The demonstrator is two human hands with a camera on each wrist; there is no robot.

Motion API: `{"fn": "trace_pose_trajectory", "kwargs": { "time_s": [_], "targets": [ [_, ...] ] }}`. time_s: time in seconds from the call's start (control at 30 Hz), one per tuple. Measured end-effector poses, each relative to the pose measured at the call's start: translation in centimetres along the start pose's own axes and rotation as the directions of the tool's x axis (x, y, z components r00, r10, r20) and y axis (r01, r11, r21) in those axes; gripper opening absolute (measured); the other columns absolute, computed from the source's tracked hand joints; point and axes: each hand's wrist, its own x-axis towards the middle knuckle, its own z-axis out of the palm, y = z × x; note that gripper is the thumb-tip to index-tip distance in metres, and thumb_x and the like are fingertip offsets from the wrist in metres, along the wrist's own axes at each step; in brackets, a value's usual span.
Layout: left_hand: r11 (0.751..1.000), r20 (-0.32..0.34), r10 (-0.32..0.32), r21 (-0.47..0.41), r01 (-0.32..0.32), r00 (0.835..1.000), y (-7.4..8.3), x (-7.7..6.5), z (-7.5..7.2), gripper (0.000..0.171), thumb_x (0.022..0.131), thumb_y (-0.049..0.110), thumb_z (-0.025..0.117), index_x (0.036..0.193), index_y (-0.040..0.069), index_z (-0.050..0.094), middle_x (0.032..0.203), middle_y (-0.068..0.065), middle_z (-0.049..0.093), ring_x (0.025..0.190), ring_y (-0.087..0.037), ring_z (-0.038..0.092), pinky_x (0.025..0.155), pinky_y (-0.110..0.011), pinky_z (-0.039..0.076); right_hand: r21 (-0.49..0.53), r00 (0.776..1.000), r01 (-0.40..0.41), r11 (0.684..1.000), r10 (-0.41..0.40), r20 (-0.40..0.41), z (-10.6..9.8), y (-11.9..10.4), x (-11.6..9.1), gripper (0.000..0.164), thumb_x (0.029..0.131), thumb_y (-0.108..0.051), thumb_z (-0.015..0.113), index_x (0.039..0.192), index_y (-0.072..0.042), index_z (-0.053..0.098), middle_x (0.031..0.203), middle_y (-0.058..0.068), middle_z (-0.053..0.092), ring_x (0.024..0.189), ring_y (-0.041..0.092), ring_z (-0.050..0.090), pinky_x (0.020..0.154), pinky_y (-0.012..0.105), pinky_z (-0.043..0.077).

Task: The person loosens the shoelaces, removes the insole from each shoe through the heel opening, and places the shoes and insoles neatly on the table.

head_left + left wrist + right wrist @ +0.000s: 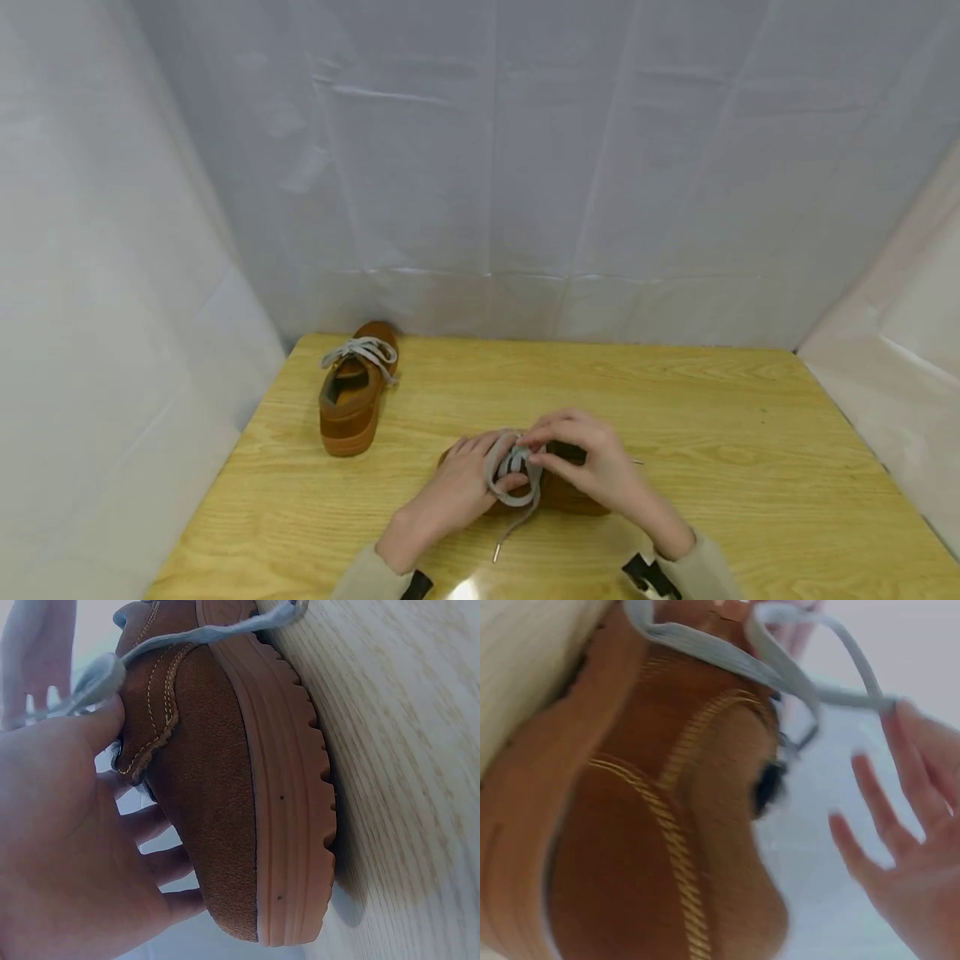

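A brown suede shoe with pale grey laces and a chunky sole stands on the table in front of the person, its toe to the left. My left hand lies across the toe end, fingers extended over the far side, thumb at the lacing. A loop of shoelace passes over that hand near the thumb. With thumb and index finger, my right hand pinches the lace above the lacing; in the right wrist view the lace stretches to those fingertips, other fingers spread. One lace end hangs down the near side.
A matching brown shoe, its laces in a bow, stands at the back left of the wooden table. White sheeting rises behind the table and along both sides.
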Motion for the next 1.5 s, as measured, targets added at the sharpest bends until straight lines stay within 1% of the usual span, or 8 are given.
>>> {"fn": "trace_pose_trajectory", "kwargs": {
  "time_s": [0.13,0.23,0.33,0.47,0.7,1.0,1.2,1.5],
  "targets": [
    [1.000,-0.013,0.016,0.022,-0.016,1.000,0.0,0.1,0.0,0.057,0.106,0.052,0.042,0.155,0.023,0.040,0.154,-0.002,0.046,0.143,-0.023,0.042,0.113,-0.055,0.037,0.009,0.997,0.029,1.000,-0.030,0.074,-0.9,-0.4,0.2,0.031,0.088,0.000,0.076,0.117,-0.011,0.075,0.107,0.000,0.076,0.094,0.012,0.071,0.096,0.041,0.056],
    [0.999,-0.013,0.013,0.032,-0.013,1.000,0.0,0.2,0.0,0.058,0.106,0.052,0.041,0.155,0.022,0.039,0.154,-0.003,0.047,0.142,-0.025,0.043,0.114,-0.055,0.037,-0.136,0.998,0.033,0.990,-0.026,0.055,-1.2,0.1,0.2,0.029,0.089,0.002,0.075,0.115,-0.009,0.075,0.104,0.001,0.076,0.091,0.012,0.071,0.088,0.036,0.059],
    [1.000,-0.009,0.007,0.014,-0.007,1.000,0.0,0.2,0.0,0.059,0.106,0.055,0.039,0.155,0.023,0.039,0.154,-0.002,0.047,0.141,-0.025,0.044,0.113,-0.054,0.037,-0.293,1.000,0.014,0.956,-0.006,0.029,-1.3,0.7,0.0,0.027,0.087,0.003,0.076,0.110,-0.012,0.077,0.101,-0.002,0.076,0.092,0.014,0.070,0.079,0.030,0.060],
    [1.000,0.001,-0.006,-0.002,0.006,1.000,0.0,0.2,0.1,0.060,0.104,0.057,0.037,0.155,0.026,0.039,0.154,0.000,0.046,0.141,-0.024,0.044,0.112,-0.054,0.038,-0.389,0.999,0.026,0.921,-0.007,0.051,-1.4,1.4,-0.3,0.027,0.083,0.003,0.079,0.104,-0.015,0.078,0.101,-0.003,0.074,0.097,0.018,0.068,0.081,0.034,0.060],
    [1.000,-0.001,-0.007,0.002,0.007,1.000,0.2,0.1,-0.1,0.060,0.104,0.057,0.037,0.155,0.025,0.039,0.154,0.000,0.046,0.141,-0.023,0.044,0.113,-0.053,0.038,-0.426,0.991,0.097,0.900,-0.049,0.122,-0.9,2.3,-0.6,0.026,0.080,-0.003,0.083,0.101,-0.018,0.079,0.105,0.000,0.073,0.101,0.020,0.067,0.087,0.037,0.058],
    [1.000,-0.001,-0.001,0.016,0.001,1.000,0.2,0.1,-0.1,0.060,0.105,0.056,0.038,0.156,0.024,0.038,0.154,0.000,0.046,0.141,-0.023,0.044,0.113,-0.052,0.038,-0.504,0.996,0.002,0.864,0.046,0.083,-0.2,2.1,-0.8,0.021,0.083,-0.011,0.084,0.100,-0.020,0.078,0.100,-0.004,0.073,0.097,0.016,0.066,0.084,0.033,0.058],
    [1.000,-0.006,0.001,0.021,-0.001,1.000,0.1,0.1,0.0,0.059,0.105,0.055,0.039,0.156,0.024,0.039,0.154,0.000,0.046,0.142,-0.023,0.043,0.112,-0.053,0.038,-0.559,0.997,-0.004,0.829,0.050,0.066,-0.2,2.3,-0.7,0.015,0.085,-0.014,0.082,0.097,-0.020,0.076,0.097,-0.005,0.072,0.093,0.014,0.065,0.083,0.037,0.056],
    [1.000,0.009,-0.013,0.009,0.013,1.000,0.0,0.2,0.1,0.060,0.105,0.056,0.038,0.157,0.025,0.037,0.155,0.000,0.044,0.142,-0.024,0.043,0.114,-0.053,0.036,-0.587,0.996,-0.008,0.810,0.060,0.069,-0.6,2.3,-0.9,0.017,0.083,-0.014,0.084,0.097,-0.022,0.079,0.097,-0.007,0.074,0.092,0.014,0.068,0.088,0.039,0.055]
  ]
}}
